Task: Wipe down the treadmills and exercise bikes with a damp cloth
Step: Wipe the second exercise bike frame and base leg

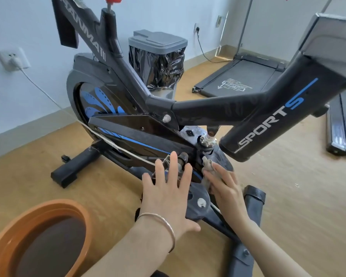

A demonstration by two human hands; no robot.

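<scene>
Two hands are shown low on the exercise bike (208, 108), near the viewer. The left hand (168, 188) is pressed flat, fingers spread, on the pedal (168, 160). Just right of it, the cloth (207, 163) is pressed to the frame under the right hand's (226, 188) straight fingers.

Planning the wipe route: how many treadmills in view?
2. The far treadmill lies on the floor right of the bin; the near treadmill is cut off by the right edge. Others may be out of frame.
</scene>
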